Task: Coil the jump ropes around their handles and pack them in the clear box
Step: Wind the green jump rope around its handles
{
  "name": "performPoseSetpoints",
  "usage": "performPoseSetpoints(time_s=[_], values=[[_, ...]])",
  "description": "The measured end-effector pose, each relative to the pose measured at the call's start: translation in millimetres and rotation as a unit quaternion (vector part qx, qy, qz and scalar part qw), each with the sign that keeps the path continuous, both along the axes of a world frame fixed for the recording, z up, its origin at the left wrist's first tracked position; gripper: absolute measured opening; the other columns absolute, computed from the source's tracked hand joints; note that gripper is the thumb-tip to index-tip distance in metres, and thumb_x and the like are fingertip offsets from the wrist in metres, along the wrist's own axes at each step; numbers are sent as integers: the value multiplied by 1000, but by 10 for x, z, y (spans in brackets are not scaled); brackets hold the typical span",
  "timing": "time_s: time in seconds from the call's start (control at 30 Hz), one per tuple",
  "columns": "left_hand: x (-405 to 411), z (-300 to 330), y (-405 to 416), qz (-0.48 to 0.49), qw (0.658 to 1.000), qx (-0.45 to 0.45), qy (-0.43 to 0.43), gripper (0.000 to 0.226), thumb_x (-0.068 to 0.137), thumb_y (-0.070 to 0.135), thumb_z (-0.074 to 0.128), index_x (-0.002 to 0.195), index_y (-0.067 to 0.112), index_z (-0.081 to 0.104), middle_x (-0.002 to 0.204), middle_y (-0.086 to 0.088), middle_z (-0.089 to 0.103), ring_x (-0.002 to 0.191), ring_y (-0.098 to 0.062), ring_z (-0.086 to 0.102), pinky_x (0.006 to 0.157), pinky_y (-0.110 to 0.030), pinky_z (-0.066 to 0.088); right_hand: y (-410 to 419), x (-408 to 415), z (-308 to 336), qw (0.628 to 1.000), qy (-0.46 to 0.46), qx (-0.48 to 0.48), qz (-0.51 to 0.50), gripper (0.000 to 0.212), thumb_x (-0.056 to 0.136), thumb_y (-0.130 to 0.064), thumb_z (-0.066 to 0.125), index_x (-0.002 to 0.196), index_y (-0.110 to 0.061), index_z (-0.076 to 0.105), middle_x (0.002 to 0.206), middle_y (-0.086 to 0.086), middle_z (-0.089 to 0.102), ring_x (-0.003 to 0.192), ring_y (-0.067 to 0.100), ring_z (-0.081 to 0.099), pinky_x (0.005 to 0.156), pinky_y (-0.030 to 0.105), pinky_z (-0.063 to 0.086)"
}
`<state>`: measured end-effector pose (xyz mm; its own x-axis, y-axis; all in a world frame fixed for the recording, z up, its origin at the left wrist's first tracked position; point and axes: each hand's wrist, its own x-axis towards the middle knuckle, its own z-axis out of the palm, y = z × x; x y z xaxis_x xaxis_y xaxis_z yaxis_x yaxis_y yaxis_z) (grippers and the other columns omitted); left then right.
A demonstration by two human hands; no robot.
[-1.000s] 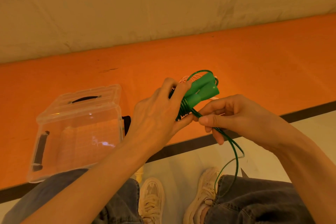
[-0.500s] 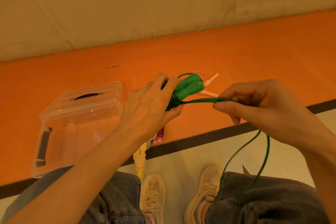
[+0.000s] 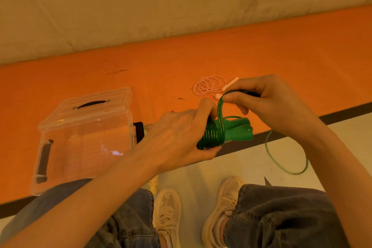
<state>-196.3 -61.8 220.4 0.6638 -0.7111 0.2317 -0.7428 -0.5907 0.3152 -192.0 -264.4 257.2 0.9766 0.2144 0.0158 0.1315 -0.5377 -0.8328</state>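
Observation:
My left hand (image 3: 179, 135) grips the two green handles (image 3: 237, 130) of a jump rope, held together with several turns of green rope (image 3: 211, 137) wound round them. My right hand (image 3: 267, 102) pinches the green rope just above the handles and arches it over the coil. The loose tail of the green rope (image 3: 285, 165) hangs in a loop below my right wrist. A clear box (image 3: 84, 139) with black latches stands on the orange mat to the left, lid on. A pink-white jump rope (image 3: 209, 84) lies coiled on the mat behind my hands.
The orange mat (image 3: 281, 56) runs across the view with a dark edge strip (image 3: 346, 112); pale floor lies below it. My knees in jeans and two light sneakers (image 3: 169, 213) fill the bottom. A yellowish handle (image 3: 154, 184) peeks out under my left forearm.
My right hand has swung the rope from out at the right up and over the handles, adding to the coil. My left hand with the handles has sunk slightly lower in view.

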Motion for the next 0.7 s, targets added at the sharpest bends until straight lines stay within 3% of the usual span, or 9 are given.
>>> performPoseSetpoints(time_s=[0.1, 0.2, 0.3, 0.4, 0.47, 0.57, 0.7], values=[[-23, 16, 3, -12, 1000, -15, -1, 52, 82, 56, 48, 116, 19, 32, 84, 6, 62, 55, -3, 43, 39, -26, 43, -11, 13, -34, 1000, 11, 11, 2, 14, 89, -23, 62, 90, -15, 74, 53, 1, 51, 50, 2, 42, 51, 13, 33], [-33, 19, 6, -33, 999, -14, -16, 60, 84, 52, 52, 132, 21, 34, 102, 4, 61, 71, -6, 55, 46, -30, 48, -10, 14, -46, 999, 18, 26, 6, 15, 90, -21, 61, 88, -12, 73, 54, 2, 49, 51, 3, 42, 50, 12, 33], [-27, 15, 14, -38, 999, -13, -25, 49, 85, 52, 52, 125, 23, 45, 109, 5, 54, 73, -6, 48, 45, -31, 47, 29, 23, -56, 999, 20, 32, 9, 15, 88, -22, 63, 87, -12, 74, 62, 11, 56, 53, 4, 45, 50, 13, 36], [-8, 17, 38, -22, 999, -35, -4, 49, 85, 58, 53, 123, 26, 47, 112, 7, 52, 72, -8, 53, 46, -34, 48, 29, 59, -75, 999, 20, 36, -8, 15, 83, -29, 68, 86, -17, 76, 78, 4, 71, 71, 17, 63, 63, 30, 50], [-6, 35, 46, -17, 998, -57, 4, 51, 85, 61, 54, 122, 26, 51, 115, 8, 53, 75, -12, 58, 49, -35, 50, 0, 92, -70, 998, 19, 51, -37, 18, 74, -33, 73, 83, -18, 77, 82, 2, 73, 84, 23, 67, 72, 38, 51], [-18, 81, 33, -13, 996, -92, 17, 47, 85, 54, 59, 119, 22, 58, 113, 9, 55, 80, -13, 60, 52, -35, 50, -34, 121, -66, 996, 14, 72, -49, 23, 67, -32, 77, 83, -15, 76, 83, 0, 74, 85, 18, 69, 76, 36, 53], [-25, 137, 39, -19, 990, -132, 37, 49, 79, 50, 66, 119, 21, 62, 115, 5, 48, 77, -14, 58, 55, -36, 51, -118, 133, -81, 995, 26, 88, -32, 29, 68, -28, 75, 90, -11, 74, 85, -3, 74, 84, 7, 68, 76, 24, 53]])
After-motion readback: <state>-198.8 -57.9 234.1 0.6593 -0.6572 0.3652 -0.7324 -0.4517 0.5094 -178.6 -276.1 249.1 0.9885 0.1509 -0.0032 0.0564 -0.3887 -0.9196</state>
